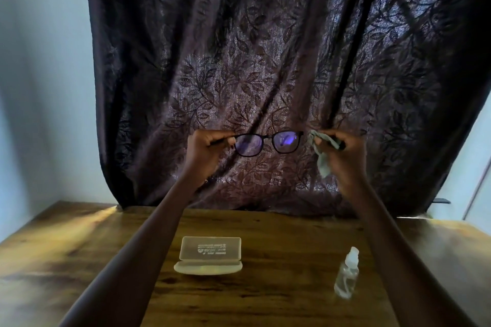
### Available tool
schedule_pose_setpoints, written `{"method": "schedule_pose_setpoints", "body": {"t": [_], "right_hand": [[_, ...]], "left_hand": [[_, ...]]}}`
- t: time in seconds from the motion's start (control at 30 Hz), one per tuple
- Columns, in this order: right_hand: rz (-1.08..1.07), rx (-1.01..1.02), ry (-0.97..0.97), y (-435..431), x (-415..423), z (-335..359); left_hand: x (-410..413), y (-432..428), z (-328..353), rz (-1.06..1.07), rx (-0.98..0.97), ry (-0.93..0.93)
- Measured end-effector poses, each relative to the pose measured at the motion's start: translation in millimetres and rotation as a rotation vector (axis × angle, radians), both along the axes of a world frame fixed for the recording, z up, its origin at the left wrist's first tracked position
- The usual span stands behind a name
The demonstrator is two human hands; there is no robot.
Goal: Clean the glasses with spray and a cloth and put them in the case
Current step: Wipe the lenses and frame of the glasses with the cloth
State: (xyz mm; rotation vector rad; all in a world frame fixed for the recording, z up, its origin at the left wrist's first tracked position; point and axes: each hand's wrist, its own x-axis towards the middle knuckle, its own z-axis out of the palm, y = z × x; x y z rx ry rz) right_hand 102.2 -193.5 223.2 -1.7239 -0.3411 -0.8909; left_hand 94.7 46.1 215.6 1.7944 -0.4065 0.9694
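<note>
The left hand (206,150) curls round one arm of the glasses (265,143). The right hand (345,151) pinches the other arm together with the cloth (320,156), which hangs from its fingers. The glasses are held up level in front of the curtain (265,48), well above the table (265,300). This looks like a check of the lenses against the light. To do it well, keep fingers on the arms only, tilt the frame slowly to catch smears, and wipe any with the cloth. Below, the case (210,255) lies open, and the spray bottle (346,276) stands well to its right.
</note>
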Motion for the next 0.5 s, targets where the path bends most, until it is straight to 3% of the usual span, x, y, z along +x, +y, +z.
{"method": "schedule_pose_setpoints", "body": {"t": [0.1, 0.2, 0.5], "right_hand": [[0.161, 0.343, 0.167, 13, 3, -15], [0.27, 0.534, 0.249, 24, 4, -14], [0.401, 0.733, 0.374, 47, -6, -29]], "left_hand": [[2, 0, 2, 0.001, 0.049, -0.005], [2, 1, 3, 0.004, 0.075, -0.014], [2, 3, 1, -0.002, 0.071, 0.0]]}}
